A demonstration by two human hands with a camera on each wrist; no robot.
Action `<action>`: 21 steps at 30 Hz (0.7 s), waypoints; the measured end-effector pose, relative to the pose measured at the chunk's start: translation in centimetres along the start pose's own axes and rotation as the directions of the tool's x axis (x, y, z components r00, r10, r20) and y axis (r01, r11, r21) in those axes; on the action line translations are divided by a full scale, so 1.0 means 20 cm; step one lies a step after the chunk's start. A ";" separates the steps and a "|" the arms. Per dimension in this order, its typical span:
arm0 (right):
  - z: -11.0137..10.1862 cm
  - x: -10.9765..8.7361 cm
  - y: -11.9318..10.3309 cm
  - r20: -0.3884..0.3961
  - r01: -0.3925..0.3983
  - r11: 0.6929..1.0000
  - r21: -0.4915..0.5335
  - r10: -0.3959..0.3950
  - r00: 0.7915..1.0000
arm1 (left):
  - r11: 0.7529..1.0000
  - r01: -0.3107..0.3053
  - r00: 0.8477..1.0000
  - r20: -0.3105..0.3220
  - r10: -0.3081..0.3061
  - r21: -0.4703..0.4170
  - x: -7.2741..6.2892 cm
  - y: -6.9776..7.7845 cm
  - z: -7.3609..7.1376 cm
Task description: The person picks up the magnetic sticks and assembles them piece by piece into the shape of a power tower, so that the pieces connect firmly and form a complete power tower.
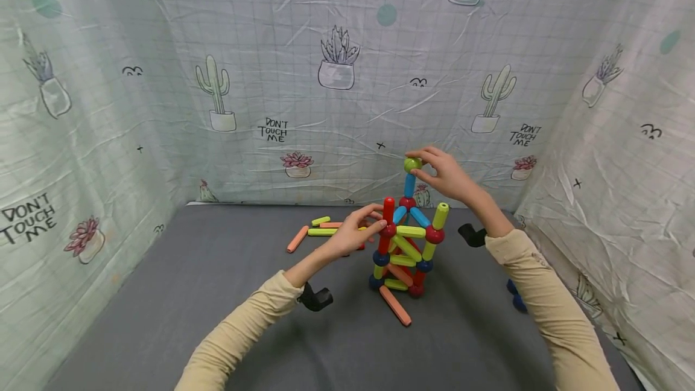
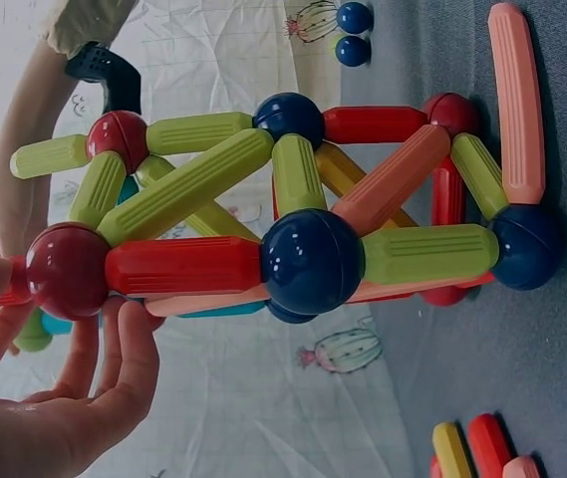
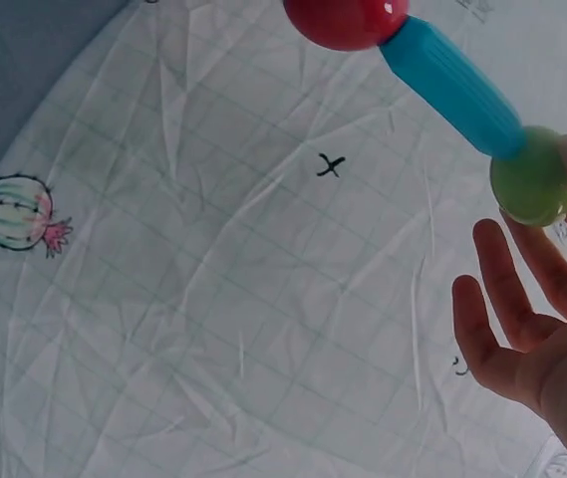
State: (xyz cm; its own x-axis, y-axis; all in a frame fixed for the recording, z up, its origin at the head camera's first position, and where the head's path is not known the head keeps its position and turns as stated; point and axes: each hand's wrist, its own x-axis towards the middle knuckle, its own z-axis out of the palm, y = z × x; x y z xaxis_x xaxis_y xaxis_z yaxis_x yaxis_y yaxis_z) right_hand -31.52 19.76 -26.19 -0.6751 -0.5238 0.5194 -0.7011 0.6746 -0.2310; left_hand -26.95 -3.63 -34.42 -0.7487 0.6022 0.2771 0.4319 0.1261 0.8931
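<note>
A tower of magnetic building rods and balls (image 1: 403,261) stands on the grey table. At its peak, a green ball (image 1: 412,165) sits on a blue rod (image 1: 409,186), above a red ball (image 1: 407,203). My right hand (image 1: 446,175) pinches that green ball between thumb and fingers; the right wrist view shows the grip on the ball (image 3: 532,177). Lower and nearer, my left hand (image 1: 354,233) grips a red corner ball (image 2: 68,270), thumb and fingers around it at the base of an upright red rod (image 1: 388,208). Some left fingers are hidden behind the tower.
An orange rod (image 1: 396,306) lies at the tower's foot, touching a dark blue ball (image 2: 528,247). Several loose rods (image 1: 323,232) lie behind my left hand. Dark blue balls (image 1: 519,303) sit by the right forearm. A patterned curtain (image 1: 347,113) hangs behind the table.
</note>
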 end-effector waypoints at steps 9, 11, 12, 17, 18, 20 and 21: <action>-0.02 -0.03 0.00 -0.049 0.076 0.997 0.003 -0.076 0.996 | 0.999 0.032 0.999 0.005 -0.032 0.001 -0.03 0.07 -0.01; -0.02 -0.04 -0.01 -0.048 0.078 0.997 -0.005 -0.078 0.996 | 0.999 0.032 0.999 0.002 -0.032 0.001 -0.03 0.07 -0.01; -0.01 -0.04 -0.01 -0.048 0.075 0.997 -0.008 -0.076 0.996 | 0.999 0.038 0.999 0.002 -0.038 0.001 -0.03 0.07 -0.01; -0.01 -0.05 -0.01 -0.047 0.037 0.999 0.001 -0.037 0.998 | 0.999 0.042 0.999 0.008 -0.042 -0.002 -0.03 0.07 0.00; -0.01 -0.05 -0.01 -0.047 0.030 1.000 0.006 -0.029 0.998 | 0.999 0.042 0.999 0.010 -0.042 -0.003 -0.03 0.07 0.00; -0.02 -0.06 -0.01 -0.049 0.017 1.000 0.011 -0.017 0.999 | 0.999 0.038 0.999 0.010 -0.038 -0.006 -0.03 0.07 0.00; -0.02 -0.07 -0.01 -0.051 0.014 1.000 0.017 -0.014 0.999 | 0.999 0.036 0.999 0.008 -0.036 -0.005 -0.03 0.07 0.00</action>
State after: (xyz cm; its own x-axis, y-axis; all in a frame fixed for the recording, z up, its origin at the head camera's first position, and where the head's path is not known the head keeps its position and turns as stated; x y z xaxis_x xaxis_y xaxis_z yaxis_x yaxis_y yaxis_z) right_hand -30.44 20.61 -26.55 -0.6530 -0.5057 0.5637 -0.7146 0.6580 -0.2376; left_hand -25.91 -3.85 -33.39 -0.7595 0.6039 0.2419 0.4020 0.1433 0.9044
